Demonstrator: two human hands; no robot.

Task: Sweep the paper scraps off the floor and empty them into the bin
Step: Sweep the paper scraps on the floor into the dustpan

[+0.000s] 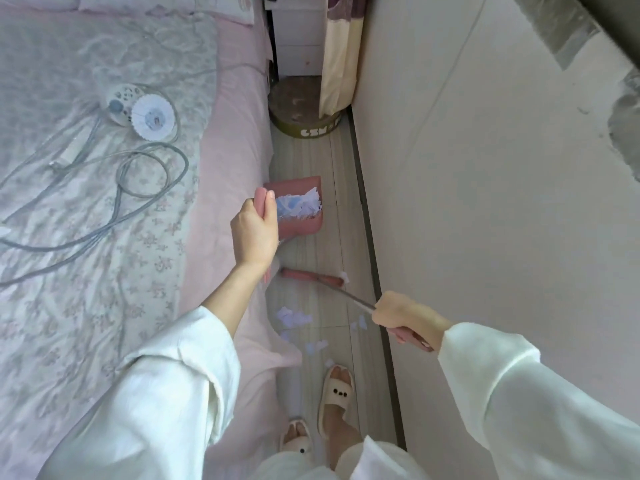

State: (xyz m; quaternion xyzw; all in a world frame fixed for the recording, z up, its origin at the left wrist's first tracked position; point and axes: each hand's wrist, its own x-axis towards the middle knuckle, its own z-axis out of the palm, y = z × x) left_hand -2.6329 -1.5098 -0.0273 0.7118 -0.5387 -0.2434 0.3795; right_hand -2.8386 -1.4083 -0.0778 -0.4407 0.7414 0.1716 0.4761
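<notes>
My left hand [254,235] grips the upright pink handle of a pink dustpan [304,225], whose pan holds a heap of white and bluish paper scraps [299,204]. My right hand [403,315] is closed on the handle of a pink broom; its head [311,276] rests on the tiled floor just below the dustpan. More paper scraps [292,317] lie scattered on the floor between the broom head and my slippers. A round bin with an olive rim [304,109] stands farther up the aisle.
A bed with pink sheets [225,168] bounds the narrow aisle on the left, carrying cables and a small round device [138,112]. A pale wardrobe wall [485,202] closes the right side. My feet in cream slippers [336,396] stand at the bottom. A white cabinet sits behind the bin.
</notes>
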